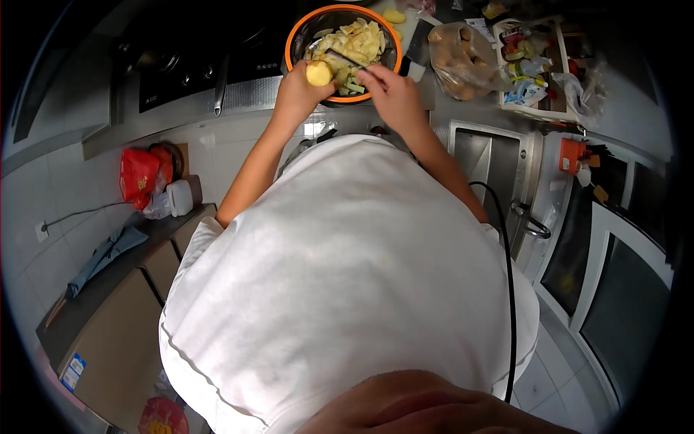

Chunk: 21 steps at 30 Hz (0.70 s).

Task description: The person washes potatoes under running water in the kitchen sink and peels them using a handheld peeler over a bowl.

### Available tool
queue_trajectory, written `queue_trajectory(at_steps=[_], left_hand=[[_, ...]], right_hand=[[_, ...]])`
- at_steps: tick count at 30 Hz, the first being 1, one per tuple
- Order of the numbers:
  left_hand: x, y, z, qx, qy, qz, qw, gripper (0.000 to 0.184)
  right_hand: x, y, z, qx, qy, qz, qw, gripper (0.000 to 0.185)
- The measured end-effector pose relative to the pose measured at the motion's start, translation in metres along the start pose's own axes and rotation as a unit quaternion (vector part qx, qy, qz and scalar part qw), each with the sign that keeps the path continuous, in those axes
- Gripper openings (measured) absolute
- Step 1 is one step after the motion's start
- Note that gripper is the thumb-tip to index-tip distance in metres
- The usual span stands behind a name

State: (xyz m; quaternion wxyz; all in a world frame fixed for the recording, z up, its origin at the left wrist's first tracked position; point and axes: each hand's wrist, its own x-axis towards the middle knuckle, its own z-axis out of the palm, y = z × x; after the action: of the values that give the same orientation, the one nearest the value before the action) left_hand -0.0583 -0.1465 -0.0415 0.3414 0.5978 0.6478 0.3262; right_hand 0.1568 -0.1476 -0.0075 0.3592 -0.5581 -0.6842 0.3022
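Note:
My left hand (300, 92) is closed around a peeled potato (319, 73), whose pale yellow face points up over the near left rim of the bowl. My right hand (392, 92) grips a narrow, dark, blade-like tool (343, 58); its handle is hidden in the fingers, and I cannot tell whether it is a knife or a peeler. It points left over the bowl, its tip a little apart from the potato. Beneath both hands is the metal bowl with an orange rim (290, 36). Pale potato slices (359, 40) are heaped inside it, with some greenish pieces near the front.
Another peeled potato (393, 15) lies behind the bowl. To the right are a plastic bag of potatoes (460, 61) and a white basket of packets and bottles (538, 112). A black stove (184, 83) is left, a sink (499, 163) right. A black cable (510, 304) hangs beside my body.

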Motion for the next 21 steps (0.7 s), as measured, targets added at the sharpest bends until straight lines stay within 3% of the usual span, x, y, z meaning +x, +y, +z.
queue_trajectory(at_steps=[2, 4, 7, 9, 15, 18, 21], left_hand=[[-0.005, 0.014, -0.003, 0.003, -0.006, -0.009, 1.0, 0.051], [-0.007, 0.02, -0.005, -0.031, -0.002, 0.002, 1.0, 0.051], [-0.006, 0.009, -0.003, 0.01, -0.016, -0.002, 1.0, 0.05], [-0.008, 0.008, -0.001, 0.006, 0.009, 0.022, 1.0, 0.051], [0.005, 0.017, -0.002, 0.073, 0.043, 0.039, 0.996, 0.056], [0.012, 0.015, -0.001, 0.079, 0.046, 0.05, 0.995, 0.056], [0.014, 0.022, -0.002, 0.071, 0.033, 0.03, 0.996, 0.055]], right_hand=[[-0.005, -0.014, 0.004, 0.017, -0.065, -0.012, 0.998, 0.026], [-0.006, -0.009, 0.012, -0.03, -0.063, -0.037, 0.997, 0.027], [0.006, 0.013, 0.015, -0.102, 0.01, -0.051, 0.993, 0.029], [0.013, 0.022, 0.002, -0.137, -0.011, 0.012, 0.99, 0.03], [0.005, -0.004, -0.007, -0.036, -0.041, 0.053, 0.997, 0.031], [0.007, -0.003, 0.007, 0.036, -0.027, 0.02, 0.999, 0.031], [0.006, -0.012, 0.012, -0.055, -0.049, -0.019, 0.997, 0.031]])
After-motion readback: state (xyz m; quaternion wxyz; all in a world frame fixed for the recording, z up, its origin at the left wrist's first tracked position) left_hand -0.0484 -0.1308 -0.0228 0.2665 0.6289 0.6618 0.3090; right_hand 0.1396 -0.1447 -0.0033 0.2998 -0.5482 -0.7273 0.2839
